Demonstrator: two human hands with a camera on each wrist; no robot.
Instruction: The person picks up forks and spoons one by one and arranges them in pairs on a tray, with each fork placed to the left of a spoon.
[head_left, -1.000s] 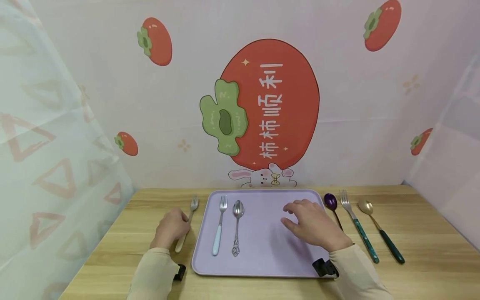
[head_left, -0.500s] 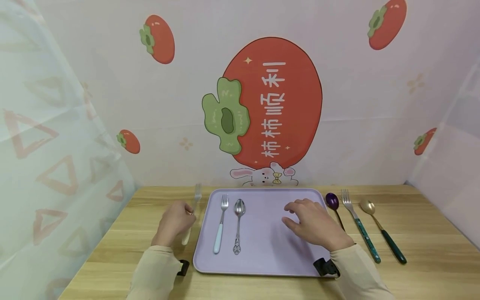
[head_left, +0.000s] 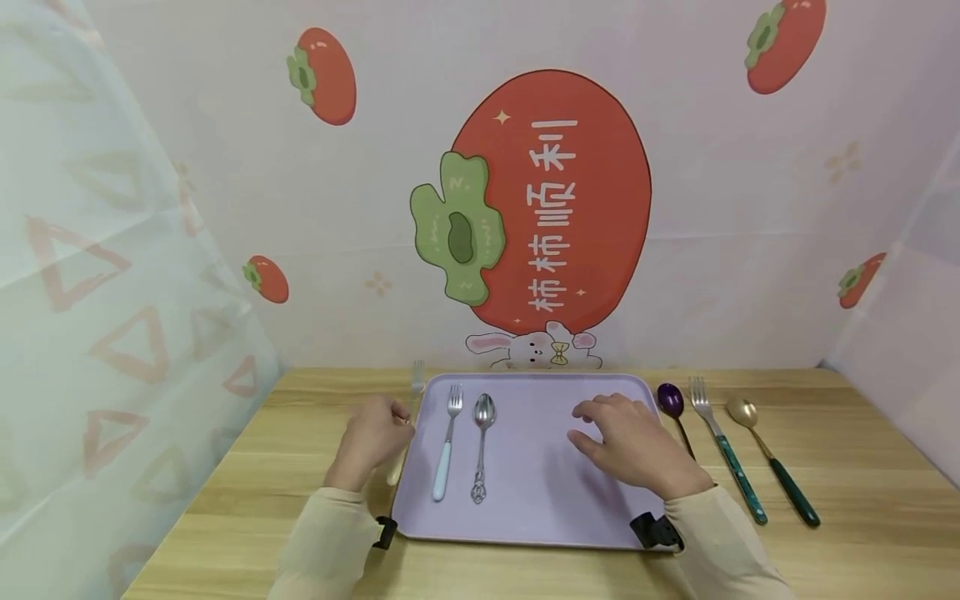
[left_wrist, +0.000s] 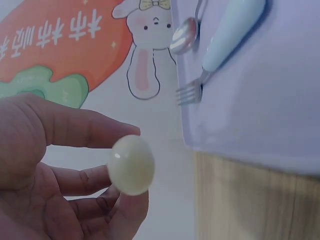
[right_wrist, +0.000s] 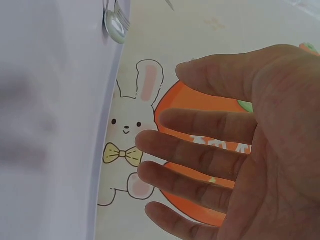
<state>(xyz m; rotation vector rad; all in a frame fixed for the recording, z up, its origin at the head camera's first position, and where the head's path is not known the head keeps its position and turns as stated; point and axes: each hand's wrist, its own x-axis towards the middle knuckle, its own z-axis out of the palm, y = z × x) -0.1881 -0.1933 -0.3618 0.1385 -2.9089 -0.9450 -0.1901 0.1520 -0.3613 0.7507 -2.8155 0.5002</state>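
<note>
The blue fork [head_left: 443, 467] and silver spoon [head_left: 484, 411] are already on the tray [head_left: 540, 475]; the cream fork [head_left: 417, 383] is at the tray's left edge, and the purple spoon [head_left: 671, 400], teal fork [head_left: 738, 475] and green spoon [head_left: 795, 492] lie untouched to the right. The left hand [head_left: 372, 435] pinches the cream fork between thumb and fingertips; the right hand [head_left: 630, 443] hovers over the tray, its fingers and thumb apart, holding nothing

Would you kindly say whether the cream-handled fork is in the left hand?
In hand: the left hand pinches the cream-handled fork, its handle end showing in the left wrist view.
</note>
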